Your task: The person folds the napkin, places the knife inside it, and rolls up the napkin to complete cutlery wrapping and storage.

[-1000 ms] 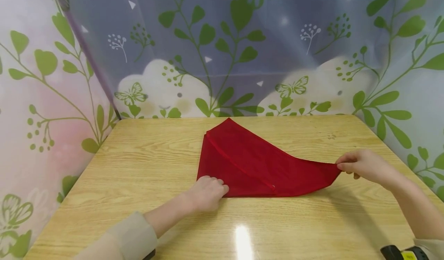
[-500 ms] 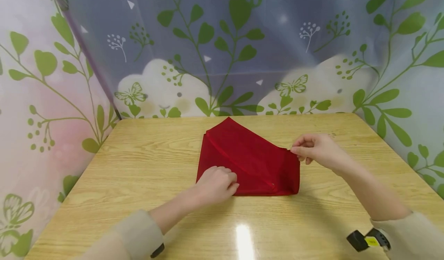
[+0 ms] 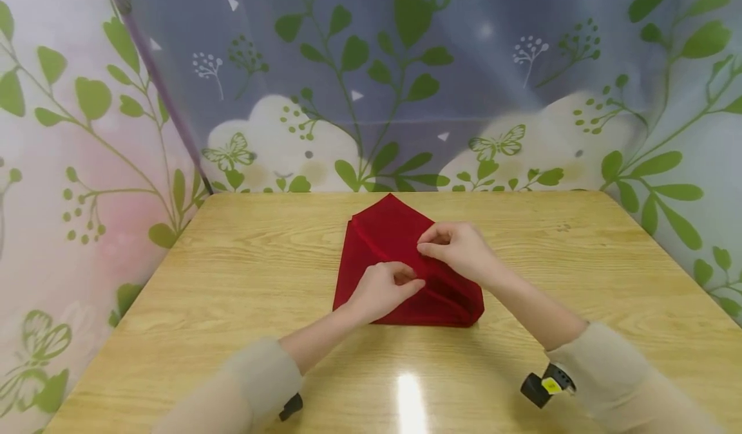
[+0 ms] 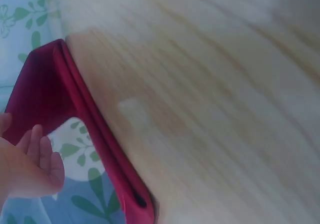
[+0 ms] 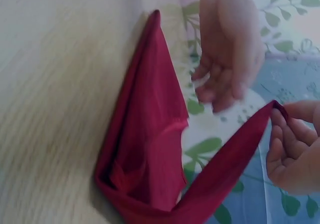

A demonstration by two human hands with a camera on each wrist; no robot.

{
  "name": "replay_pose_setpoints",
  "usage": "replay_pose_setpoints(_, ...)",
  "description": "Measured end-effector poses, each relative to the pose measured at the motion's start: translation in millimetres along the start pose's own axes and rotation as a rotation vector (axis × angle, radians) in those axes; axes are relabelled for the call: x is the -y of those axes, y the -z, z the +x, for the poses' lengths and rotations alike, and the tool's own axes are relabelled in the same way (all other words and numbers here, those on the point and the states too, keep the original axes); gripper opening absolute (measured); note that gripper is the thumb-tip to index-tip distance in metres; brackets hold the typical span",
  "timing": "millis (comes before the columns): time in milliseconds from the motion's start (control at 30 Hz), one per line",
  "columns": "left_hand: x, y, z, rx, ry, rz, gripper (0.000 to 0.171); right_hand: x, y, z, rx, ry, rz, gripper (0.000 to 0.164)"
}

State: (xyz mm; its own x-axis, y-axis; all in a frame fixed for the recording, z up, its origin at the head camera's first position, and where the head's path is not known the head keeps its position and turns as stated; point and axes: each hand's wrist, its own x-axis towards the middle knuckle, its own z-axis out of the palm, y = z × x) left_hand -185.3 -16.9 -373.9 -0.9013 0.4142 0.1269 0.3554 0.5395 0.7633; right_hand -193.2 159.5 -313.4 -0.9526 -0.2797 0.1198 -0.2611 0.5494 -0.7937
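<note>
A folded red cloth [image 3: 371,254] lies on the table, pointed at its far end, its right part lifted and folded over toward the left. My right hand [image 3: 460,250] pinches the raised corner between thumb and fingers; the right wrist view shows this strip of red cloth [image 5: 227,176] rising off the layers below. Just left of it, my left hand [image 3: 382,292] hovers over the middle of the cloth with loosely bent fingers and nothing in them. In the left wrist view the left hand [image 4: 30,169] appears beside the stacked folds of cloth [image 4: 92,119].
The wooden table [image 3: 261,266] has a bright light reflection near its front. Behind it stands a patterned backdrop [image 3: 452,67] with green leaves, which continues along both sides. Black devices are worn at the wrists, one with a yellow label [image 3: 552,386].
My right hand has carried the cloth's right corner leftward, folding it over the rest. My left hand has lifted from the front edge and moved rightward toward the right hand.
</note>
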Motion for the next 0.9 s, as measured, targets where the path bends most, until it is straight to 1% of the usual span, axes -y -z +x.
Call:
replay_pose_setpoints(100,-1.6,-7.1,3.8,-0.031,0.046,-0.112,0.025,3.2,-11.2,2.0,-0.047,0.032,-0.006,0.006)
replay_pose_setpoints(167,-3.1,-9.9,5.0,-0.07,0.072,-0.181,0.027,5.3,-16.8,2.0,-0.061,0.046,0.007,0.005)
replay_pose_setpoints(267,-4.5,-11.2,5.9,-0.167,0.097,-0.256,0.028,7.4,-22.2,2.0,-0.083,0.061,0.002,0.005)
replay_pose_setpoints(367,-5.0,-10.0,6.8,-0.257,0.104,-0.281,0.025,6.8,-24.7,2.6,-0.105,0.075,-0.027,0.004)
replay_pose_setpoints(433,-5.1,-8.5,6.6,-0.292,0.104,-0.262,0.023,6.0,-25.6,3.4,-0.117,0.08,-0.049,0.004)
replay_pose_setpoints(500,-5.1,-6.8,5.8,-0.31,0.105,-0.241,0.022,4.7,-26.5,3.9,-0.12,0.093,-0.067,0.005)
replay_pose_setpoints(667,-4.2,-3.1,2.2,-0.303,0.094,-0.196,0.026,2.6,-28.3,2.9,-0.104,0.127,-0.112,0.009)
replay_pose_setpoints(767,-2.7,-0.5,0.6,-0.309,0.038,-0.096,0.029,2.1,-29.5,3.0,-0.102,0.144,-0.146,0.011)
replay_pose_setpoints(900,-0.3,3.3,-0.2,-0.399,-0.06,0.079,0.021,2.3,-29.8,4.1,-0.107,0.153,-0.173,0.011)
